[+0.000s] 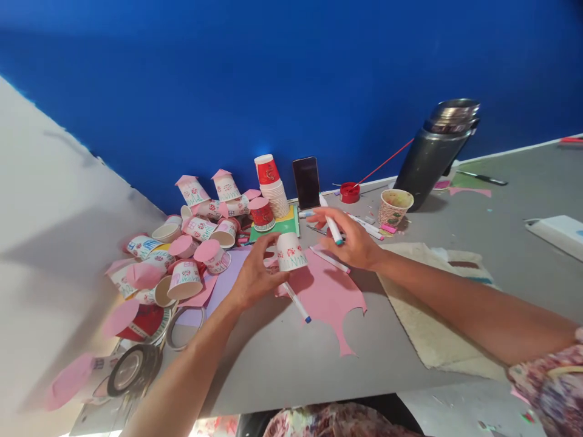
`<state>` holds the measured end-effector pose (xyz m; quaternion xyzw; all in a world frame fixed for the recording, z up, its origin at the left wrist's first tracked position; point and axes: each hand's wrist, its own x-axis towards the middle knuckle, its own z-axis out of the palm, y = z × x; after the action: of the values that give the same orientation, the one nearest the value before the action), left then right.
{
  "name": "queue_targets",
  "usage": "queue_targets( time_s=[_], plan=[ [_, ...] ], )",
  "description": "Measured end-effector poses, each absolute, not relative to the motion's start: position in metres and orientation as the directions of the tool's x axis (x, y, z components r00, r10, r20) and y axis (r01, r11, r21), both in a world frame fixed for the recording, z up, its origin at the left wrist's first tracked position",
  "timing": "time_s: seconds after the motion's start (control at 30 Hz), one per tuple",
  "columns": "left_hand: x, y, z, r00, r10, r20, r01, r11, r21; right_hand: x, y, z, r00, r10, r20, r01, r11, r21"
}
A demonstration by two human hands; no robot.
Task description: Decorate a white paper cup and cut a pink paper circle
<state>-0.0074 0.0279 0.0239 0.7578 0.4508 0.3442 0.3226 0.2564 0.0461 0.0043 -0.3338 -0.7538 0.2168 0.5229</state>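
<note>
A white paper cup (292, 252) with red flowers and green strokes near its rim is upside down in my left hand (259, 267), the fingers around its side. My right hand (348, 238), to the right of the cup, holds a white marker (331, 223) with a green end pointing down. Below the hands lies cut pink paper (325, 297). On it rest a blue-ended marker (298, 303) and a pink-ended marker (330, 260).
Many decorated cups (184, 280) with pink tops crowd the left side. Behind are stacked cups (274, 199), a phone (306, 182) and a red tape roll (350, 193). A patterned cup (395, 208), a dark thermos (428, 158) and a cloth (428, 315) are right.
</note>
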Motion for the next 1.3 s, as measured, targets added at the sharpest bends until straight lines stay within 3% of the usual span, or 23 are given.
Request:
queue_targets(
  time_s=[0.13, 0.3, 0.4, 0.5, 0.7, 0.83, 1.0, 1.3],
  plan=[
    [-0.012, 0.033, 0.013, 0.271, 0.941, 0.204, 0.29, -0.282, 0.914, 0.239, 0.066, 0.011, 0.056, 0.847, 0.528, 0.114, 0.52, -0.847],
    [-0.009, 0.032, -0.002, 0.238, 0.944, 0.23, 0.209, -0.281, 0.937, 0.248, 0.066, 0.028, 0.083, 0.896, 0.437, 0.095, 0.429, -0.898],
    [-0.008, 0.025, -0.001, 0.274, 0.928, 0.254, 0.151, -0.302, 0.941, 0.253, 0.054, 0.046, 0.08, 0.908, 0.411, -0.023, 0.414, -0.91],
    [-0.01, 0.018, 0.001, 0.292, 0.916, 0.276, 0.195, -0.339, 0.92, 0.248, 0.038, 0.047, 0.117, 0.927, 0.357, -0.173, 0.372, -0.912],
    [-0.014, 0.014, -0.011, 0.359, 0.883, 0.301, 0.356, -0.428, 0.831, 0.242, 0.017, 0.008, 0.085, 0.966, 0.242, -0.221, 0.255, -0.941],
    [-0.01, 0.015, -0.02, 0.378, 0.85, 0.368, 0.384, -0.506, 0.773, 0.249, 0.014, -0.002, 0.045, 0.975, 0.217, -0.167, 0.222, -0.961],
    [-0.007, 0.016, -0.025, 0.363, 0.831, 0.422, 0.384, -0.546, 0.745, 0.246, 0.006, 0.004, -0.046, 0.955, 0.294, 0.043, 0.296, -0.954],
    [-0.003, 0.012, -0.021, 0.405, 0.792, 0.458, 0.394, -0.602, 0.694, 0.239, -0.008, 0.014, -0.159, 0.818, 0.553, 0.375, 0.568, -0.733]
  ],
)
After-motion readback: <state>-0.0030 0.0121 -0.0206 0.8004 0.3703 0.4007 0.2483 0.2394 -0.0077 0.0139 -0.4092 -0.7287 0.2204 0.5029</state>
